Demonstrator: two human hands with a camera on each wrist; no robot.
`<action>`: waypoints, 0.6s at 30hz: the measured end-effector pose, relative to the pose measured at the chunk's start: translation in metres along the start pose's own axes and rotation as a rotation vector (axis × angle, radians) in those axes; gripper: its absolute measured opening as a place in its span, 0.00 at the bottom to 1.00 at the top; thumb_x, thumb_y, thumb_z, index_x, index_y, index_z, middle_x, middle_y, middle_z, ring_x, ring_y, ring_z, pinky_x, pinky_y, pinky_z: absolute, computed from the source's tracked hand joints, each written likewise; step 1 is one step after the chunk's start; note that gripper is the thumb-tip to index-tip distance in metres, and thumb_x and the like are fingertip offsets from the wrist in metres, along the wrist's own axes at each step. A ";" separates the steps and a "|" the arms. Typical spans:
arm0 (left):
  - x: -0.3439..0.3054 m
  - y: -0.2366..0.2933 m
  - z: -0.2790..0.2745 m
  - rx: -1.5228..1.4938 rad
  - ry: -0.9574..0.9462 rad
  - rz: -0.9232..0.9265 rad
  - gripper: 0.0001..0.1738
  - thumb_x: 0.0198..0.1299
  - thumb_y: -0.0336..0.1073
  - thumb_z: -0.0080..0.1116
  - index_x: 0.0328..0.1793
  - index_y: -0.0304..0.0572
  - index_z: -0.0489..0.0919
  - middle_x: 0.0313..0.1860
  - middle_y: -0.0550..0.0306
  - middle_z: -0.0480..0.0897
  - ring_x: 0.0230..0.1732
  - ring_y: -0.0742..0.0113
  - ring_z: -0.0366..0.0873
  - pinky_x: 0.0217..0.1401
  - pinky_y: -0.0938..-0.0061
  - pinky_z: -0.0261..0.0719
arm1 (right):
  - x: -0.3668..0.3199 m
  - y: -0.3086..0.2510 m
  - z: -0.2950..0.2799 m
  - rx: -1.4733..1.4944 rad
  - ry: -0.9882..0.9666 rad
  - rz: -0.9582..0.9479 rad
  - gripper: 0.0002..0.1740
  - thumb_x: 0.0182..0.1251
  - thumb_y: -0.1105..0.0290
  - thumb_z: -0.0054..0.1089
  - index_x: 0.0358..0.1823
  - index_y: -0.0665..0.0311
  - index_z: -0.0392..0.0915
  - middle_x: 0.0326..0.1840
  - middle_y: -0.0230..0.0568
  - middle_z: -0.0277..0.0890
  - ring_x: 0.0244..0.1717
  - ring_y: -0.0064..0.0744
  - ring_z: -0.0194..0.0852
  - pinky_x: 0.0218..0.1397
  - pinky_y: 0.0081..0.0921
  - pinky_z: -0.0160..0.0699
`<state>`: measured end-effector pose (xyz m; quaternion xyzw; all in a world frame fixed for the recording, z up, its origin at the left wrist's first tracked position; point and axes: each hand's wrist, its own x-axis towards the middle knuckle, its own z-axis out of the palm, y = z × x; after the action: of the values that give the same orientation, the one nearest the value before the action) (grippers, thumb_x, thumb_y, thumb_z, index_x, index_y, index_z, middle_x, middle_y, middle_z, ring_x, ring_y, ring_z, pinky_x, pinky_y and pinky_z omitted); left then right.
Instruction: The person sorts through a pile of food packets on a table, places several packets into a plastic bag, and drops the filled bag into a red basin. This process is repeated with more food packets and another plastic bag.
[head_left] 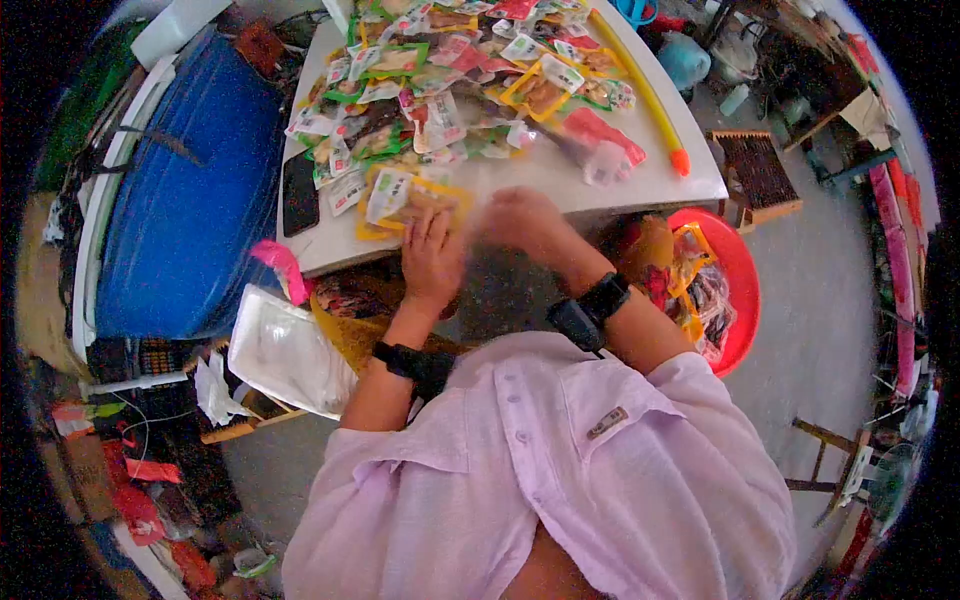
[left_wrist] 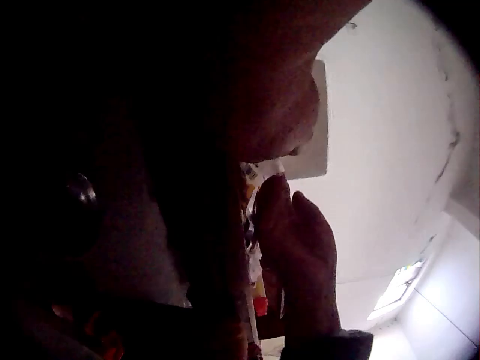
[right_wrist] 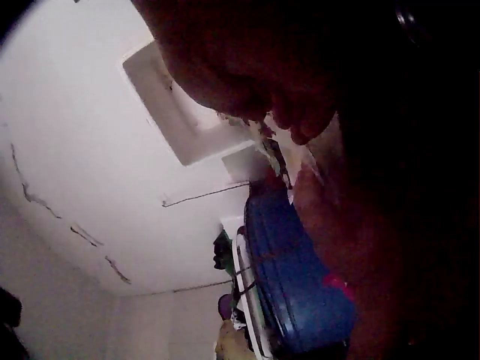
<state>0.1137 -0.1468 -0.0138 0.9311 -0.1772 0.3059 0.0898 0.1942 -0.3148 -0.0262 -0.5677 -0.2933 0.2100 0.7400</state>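
Observation:
My left hand (head_left: pixel 432 255) lies with its fingers over the lower right corner of a yellow-edged food packet (head_left: pixel 400 197). This packet has a white label and lies at the near edge of the white table. Just to the right, my right hand (head_left: pixel 527 222) is blurred, its fingers pointing left toward the left hand; I cannot tell whether it holds anything. In the right wrist view, the right hand (right_wrist: pixel 289 112) has bent fingertips close above the left hand (right_wrist: pixel 319 202). Dark shadow covers much of both wrist views. Beyond the hands spreads a heap of sealed food packets (head_left: pixel 425 125).
A black phone (head_left: pixel 300 193) lies on the table's left edge. Along the right edge runs a yellow tube (head_left: pixel 640 85) with an orange tip. A red basin (head_left: pixel 742 300) with packets stands below right. At left are a blue tub (head_left: pixel 195 200) and a white foam box (head_left: pixel 285 345).

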 end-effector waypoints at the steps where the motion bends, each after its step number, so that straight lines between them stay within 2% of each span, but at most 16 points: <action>1: 0.004 -0.004 -0.001 -0.055 -0.007 0.029 0.18 0.43 0.36 0.48 0.44 0.45 0.69 0.47 0.50 0.66 0.51 0.54 0.60 0.53 0.57 0.53 | -0.004 -0.014 0.003 0.033 0.057 0.025 0.10 0.49 0.67 0.48 0.32 0.65 0.68 0.26 0.39 0.68 0.32 0.35 0.67 0.38 0.28 0.66; 3: 0.012 -0.009 -0.010 -0.131 0.001 0.032 0.17 0.44 0.35 0.47 0.43 0.42 0.69 0.46 0.50 0.66 0.50 0.53 0.61 0.52 0.58 0.54 | -0.006 -0.026 0.001 0.456 0.177 0.327 0.11 0.50 0.69 0.48 0.34 0.67 0.66 0.27 0.39 0.68 0.30 0.33 0.68 0.34 0.27 0.68; 5: 0.023 -0.013 -0.029 -0.173 0.021 -0.022 0.14 0.46 0.33 0.45 0.41 0.39 0.70 0.45 0.50 0.67 0.49 0.52 0.62 0.52 0.60 0.55 | -0.014 -0.056 0.002 -0.032 0.210 0.233 0.11 0.51 0.70 0.47 0.36 0.67 0.66 0.32 0.38 0.67 0.33 0.29 0.68 0.35 0.22 0.67; 6: 0.030 -0.019 -0.038 -0.252 0.068 -0.090 0.12 0.51 0.31 0.41 0.40 0.35 0.69 0.43 0.50 0.69 0.47 0.57 0.64 0.52 0.67 0.58 | -0.018 -0.071 0.004 -0.090 0.249 0.232 0.12 0.51 0.71 0.47 0.37 0.67 0.66 0.33 0.37 0.67 0.34 0.28 0.68 0.35 0.21 0.67; 7: 0.034 -0.024 -0.051 -0.546 0.101 -0.296 0.12 0.52 0.31 0.40 0.41 0.34 0.69 0.42 0.51 0.70 0.47 0.59 0.65 0.52 0.69 0.58 | -0.022 -0.086 0.005 -0.149 0.288 0.232 0.12 0.51 0.71 0.47 0.37 0.67 0.66 0.35 0.37 0.67 0.35 0.26 0.67 0.36 0.20 0.67; 9: 0.042 -0.032 -0.077 -1.125 0.164 -0.717 0.12 0.53 0.31 0.38 0.42 0.34 0.68 0.41 0.52 0.71 0.45 0.65 0.66 0.51 0.73 0.58 | -0.026 -0.109 0.007 0.103 0.408 0.315 0.12 0.51 0.71 0.48 0.38 0.66 0.66 0.35 0.36 0.67 0.37 0.26 0.67 0.37 0.19 0.66; 12: 0.064 -0.036 -0.113 -1.216 0.197 -0.599 0.12 0.54 0.31 0.38 0.41 0.33 0.68 0.39 0.53 0.72 0.42 0.70 0.66 0.49 0.76 0.60 | -0.027 -0.124 -0.005 -0.060 0.371 0.202 0.16 0.48 0.70 0.51 0.40 0.67 0.64 0.34 0.37 0.68 0.38 0.29 0.67 0.38 0.25 0.67; 15: 0.060 -0.029 -0.122 -1.593 0.063 -0.750 0.10 0.52 0.30 0.39 0.38 0.33 0.69 0.38 0.53 0.72 0.40 0.69 0.67 0.47 0.76 0.62 | -0.030 -0.128 -0.006 -0.278 0.382 -0.193 0.20 0.46 0.66 0.54 0.41 0.66 0.64 0.36 0.39 0.67 0.40 0.32 0.66 0.39 0.26 0.66; 16: 0.060 -0.019 -0.117 -1.185 -0.062 -0.687 0.10 0.52 0.29 0.39 0.36 0.32 0.70 0.37 0.52 0.72 0.40 0.69 0.67 0.46 0.76 0.62 | -0.035 -0.139 0.001 -0.528 0.360 -0.279 0.19 0.46 0.67 0.54 0.41 0.66 0.64 0.39 0.39 0.66 0.42 0.31 0.64 0.42 0.26 0.64; 17: 0.060 -0.004 -0.123 -0.856 -0.151 -0.510 0.10 0.51 0.29 0.39 0.36 0.32 0.70 0.37 0.52 0.72 0.41 0.69 0.67 0.47 0.75 0.62 | -0.041 -0.154 0.010 -0.790 0.342 -0.348 0.19 0.47 0.68 0.53 0.41 0.67 0.63 0.41 0.38 0.65 0.44 0.30 0.62 0.46 0.25 0.61; 18: 0.062 0.011 -0.126 -0.797 -0.186 -0.422 0.10 0.51 0.29 0.39 0.36 0.32 0.70 0.37 0.52 0.72 0.41 0.68 0.67 0.47 0.75 0.61 | -0.047 -0.162 0.018 -0.929 0.276 -0.394 0.20 0.45 0.68 0.54 0.41 0.67 0.63 0.41 0.40 0.64 0.45 0.32 0.61 0.46 0.27 0.60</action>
<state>0.0879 -0.1396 0.1247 0.8631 -0.0946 0.1042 0.4850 0.1440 -0.3753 0.1236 -0.7927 -0.3564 -0.1624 0.4672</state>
